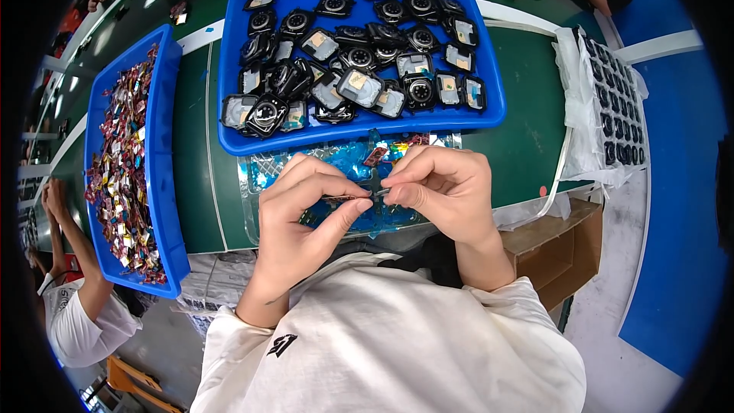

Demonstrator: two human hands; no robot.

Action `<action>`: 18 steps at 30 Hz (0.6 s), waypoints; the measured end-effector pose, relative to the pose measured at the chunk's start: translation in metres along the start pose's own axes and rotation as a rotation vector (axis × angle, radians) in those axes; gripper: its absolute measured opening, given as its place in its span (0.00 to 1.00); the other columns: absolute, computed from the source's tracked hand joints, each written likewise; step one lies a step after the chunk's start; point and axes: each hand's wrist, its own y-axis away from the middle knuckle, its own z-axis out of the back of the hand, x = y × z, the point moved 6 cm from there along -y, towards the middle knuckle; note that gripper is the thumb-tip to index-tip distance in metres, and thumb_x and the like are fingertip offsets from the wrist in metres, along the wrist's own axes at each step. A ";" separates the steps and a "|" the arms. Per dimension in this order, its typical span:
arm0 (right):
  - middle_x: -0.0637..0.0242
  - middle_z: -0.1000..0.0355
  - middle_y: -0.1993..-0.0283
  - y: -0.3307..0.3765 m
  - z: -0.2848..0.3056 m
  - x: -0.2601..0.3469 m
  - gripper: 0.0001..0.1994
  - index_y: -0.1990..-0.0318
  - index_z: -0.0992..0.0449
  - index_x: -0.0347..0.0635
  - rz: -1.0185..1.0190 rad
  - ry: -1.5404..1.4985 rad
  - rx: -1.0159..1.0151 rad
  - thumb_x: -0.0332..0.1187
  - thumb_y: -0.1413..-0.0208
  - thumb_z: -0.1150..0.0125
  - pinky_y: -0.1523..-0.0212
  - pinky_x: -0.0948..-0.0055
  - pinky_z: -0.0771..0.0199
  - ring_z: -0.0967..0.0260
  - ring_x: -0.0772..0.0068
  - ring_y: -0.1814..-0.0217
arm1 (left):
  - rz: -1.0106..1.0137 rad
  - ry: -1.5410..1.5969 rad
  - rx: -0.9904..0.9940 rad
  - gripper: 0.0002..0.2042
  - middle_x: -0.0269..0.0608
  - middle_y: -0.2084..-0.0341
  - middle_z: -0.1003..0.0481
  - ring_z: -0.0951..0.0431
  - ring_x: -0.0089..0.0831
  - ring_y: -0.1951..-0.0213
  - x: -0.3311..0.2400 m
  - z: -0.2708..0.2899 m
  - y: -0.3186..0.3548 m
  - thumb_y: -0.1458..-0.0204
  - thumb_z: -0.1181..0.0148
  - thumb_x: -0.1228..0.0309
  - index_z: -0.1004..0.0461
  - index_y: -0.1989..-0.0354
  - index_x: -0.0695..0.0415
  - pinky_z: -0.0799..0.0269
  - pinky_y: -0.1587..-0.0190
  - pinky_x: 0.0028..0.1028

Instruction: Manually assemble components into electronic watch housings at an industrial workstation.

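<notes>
My left hand point(294, 218) is closed in a pinch on a small reddish circuit board point(342, 198), seen nearly edge-on between thumb and fingers. Close beside it, my right hand point(451, 191) pinches a tiny greyish piece point(384, 192) at its fingertips; its kind is too small to tell. The two sets of fingertips almost meet. Under them lies a clear plastic tray point(251, 203) with crumpled blue film pieces point(313, 216). Another small red circuit board point(375, 156) rests in the tray, just beyond my fingers.
Beyond the tray stands a blue bin point(233, 53) of black watch housings point(356, 57). At left, another blue bin point(174, 245) holds many small circuit boards point(126, 160). Rows of black parts point(615, 103) sit at right, above a cardboard box point(562, 248). A co-worker point(84, 310) is at far left.
</notes>
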 end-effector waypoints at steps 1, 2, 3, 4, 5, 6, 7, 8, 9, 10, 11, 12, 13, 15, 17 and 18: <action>0.60 0.24 0.68 0.001 -0.001 0.001 0.05 0.69 0.23 0.31 0.001 0.001 0.000 0.23 0.51 0.33 0.73 0.84 0.30 0.29 0.81 0.72 | -0.002 0.001 0.000 0.07 0.37 0.77 0.24 0.28 0.27 0.72 0.000 0.000 0.000 0.62 0.31 0.78 0.21 0.73 0.60 0.35 0.66 0.24; 0.60 0.24 0.68 0.002 -0.004 -0.002 0.05 0.69 0.24 0.30 -0.063 -0.137 0.032 0.24 0.49 0.34 0.72 0.83 0.29 0.28 0.81 0.71 | 0.020 0.046 0.003 0.06 0.37 0.77 0.24 0.28 0.27 0.72 0.001 0.000 0.001 0.61 0.31 0.78 0.20 0.73 0.60 0.35 0.66 0.24; 0.59 0.24 0.69 0.002 -0.007 -0.006 0.06 0.69 0.24 0.29 -0.127 -0.275 0.065 0.24 0.48 0.35 0.71 0.83 0.27 0.28 0.80 0.71 | 0.043 0.091 0.007 0.05 0.37 0.76 0.24 0.28 0.26 0.72 0.002 -0.001 0.001 0.60 0.31 0.79 0.20 0.73 0.60 0.35 0.66 0.24; 0.59 0.24 0.69 0.003 -0.009 -0.006 0.06 0.69 0.24 0.29 -0.123 -0.284 0.079 0.25 0.46 0.36 0.74 0.84 0.29 0.28 0.81 0.72 | 0.042 0.091 0.006 0.05 0.37 0.76 0.24 0.28 0.26 0.72 0.002 0.000 0.002 0.60 0.31 0.79 0.20 0.73 0.60 0.35 0.66 0.24; 0.59 0.24 0.69 0.003 -0.008 -0.006 0.06 0.69 0.24 0.29 -0.123 -0.284 0.080 0.25 0.46 0.36 0.74 0.84 0.29 0.28 0.81 0.72 | 0.072 0.145 0.029 0.05 0.37 0.76 0.24 0.28 0.25 0.72 0.004 -0.002 0.003 0.60 0.32 0.79 0.20 0.72 0.61 0.35 0.66 0.24; 0.60 0.24 0.70 0.003 -0.008 -0.007 0.06 0.69 0.24 0.30 -0.152 -0.298 0.099 0.26 0.46 0.36 0.74 0.84 0.30 0.28 0.82 0.72 | 0.101 0.198 0.053 0.05 0.37 0.76 0.24 0.28 0.25 0.72 0.006 -0.003 0.004 0.59 0.32 0.79 0.20 0.72 0.61 0.35 0.67 0.23; 0.61 0.24 0.71 0.003 -0.009 -0.009 0.06 0.69 0.24 0.31 -0.181 -0.312 0.117 0.27 0.46 0.36 0.75 0.85 0.31 0.29 0.82 0.73 | 0.101 0.199 0.052 0.05 0.37 0.76 0.24 0.28 0.25 0.72 0.006 -0.003 0.003 0.59 0.32 0.79 0.20 0.72 0.61 0.35 0.67 0.23; 0.61 0.24 0.71 0.003 -0.008 -0.008 0.06 0.69 0.24 0.31 -0.181 -0.312 0.118 0.27 0.46 0.36 0.75 0.85 0.31 0.29 0.82 0.73 | 0.098 0.241 0.057 0.05 0.37 0.76 0.24 0.28 0.24 0.72 0.006 -0.004 0.003 0.59 0.32 0.79 0.20 0.71 0.61 0.35 0.67 0.22; 0.62 0.25 0.72 0.003 -0.010 -0.008 0.06 0.70 0.24 0.32 -0.209 -0.332 0.145 0.27 0.45 0.36 0.76 0.85 0.32 0.29 0.83 0.73 | 0.095 0.283 0.062 0.05 0.37 0.76 0.25 0.28 0.23 0.72 0.006 -0.005 0.003 0.58 0.33 0.80 0.20 0.70 0.62 0.35 0.68 0.21; 0.64 0.25 0.73 0.004 -0.012 -0.009 0.06 0.70 0.24 0.33 -0.237 -0.351 0.170 0.28 0.45 0.36 0.77 0.86 0.33 0.29 0.83 0.74 | 0.094 0.283 0.063 0.05 0.37 0.76 0.25 0.28 0.23 0.72 0.006 -0.005 0.003 0.58 0.33 0.80 0.20 0.70 0.62 0.35 0.68 0.21; 0.64 0.25 0.73 0.005 -0.014 -0.009 0.06 0.70 0.24 0.33 -0.237 -0.350 0.170 0.28 0.45 0.36 0.77 0.86 0.33 0.29 0.83 0.74 | 0.111 0.300 0.060 0.05 0.37 0.77 0.25 0.28 0.23 0.72 0.008 -0.006 0.003 0.58 0.34 0.81 0.20 0.71 0.62 0.36 0.68 0.21; 0.64 0.25 0.73 0.006 -0.016 -0.009 0.06 0.70 0.24 0.33 -0.236 -0.325 0.157 0.28 0.45 0.36 0.77 0.86 0.33 0.30 0.83 0.74 | 0.127 0.316 0.057 0.05 0.37 0.77 0.25 0.28 0.23 0.72 0.010 -0.006 0.003 0.58 0.35 0.82 0.20 0.71 0.63 0.36 0.68 0.20; 0.65 0.25 0.74 0.006 -0.017 -0.010 0.06 0.70 0.24 0.34 -0.235 -0.301 0.145 0.28 0.46 0.36 0.77 0.85 0.33 0.30 0.84 0.75 | 0.127 0.316 0.057 0.05 0.37 0.77 0.25 0.28 0.23 0.72 0.010 -0.006 0.003 0.58 0.35 0.82 0.20 0.71 0.63 0.36 0.68 0.20; 0.65 0.25 0.73 0.006 -0.017 -0.008 0.07 0.71 0.24 0.33 -0.211 -0.283 0.123 0.28 0.46 0.36 0.76 0.86 0.33 0.30 0.84 0.74 | 0.169 0.290 0.063 0.03 0.38 0.76 0.25 0.29 0.23 0.71 0.012 -0.005 0.005 0.58 0.36 0.82 0.21 0.73 0.63 0.36 0.68 0.21; 0.65 0.25 0.72 0.005 -0.019 -0.006 0.07 0.72 0.24 0.33 -0.186 -0.264 0.104 0.28 0.46 0.36 0.76 0.86 0.33 0.30 0.84 0.73 | 0.172 0.316 0.091 0.03 0.38 0.76 0.25 0.29 0.23 0.71 0.007 -0.003 0.003 0.57 0.36 0.82 0.22 0.74 0.64 0.36 0.67 0.21; 0.65 0.26 0.71 0.004 -0.015 -0.004 0.07 0.72 0.24 0.33 -0.159 -0.236 0.022 0.27 0.47 0.35 0.75 0.86 0.34 0.31 0.83 0.72 | 0.175 0.342 0.120 0.02 0.39 0.76 0.25 0.29 0.24 0.71 0.005 -0.003 0.003 0.57 0.36 0.82 0.23 0.75 0.64 0.36 0.67 0.21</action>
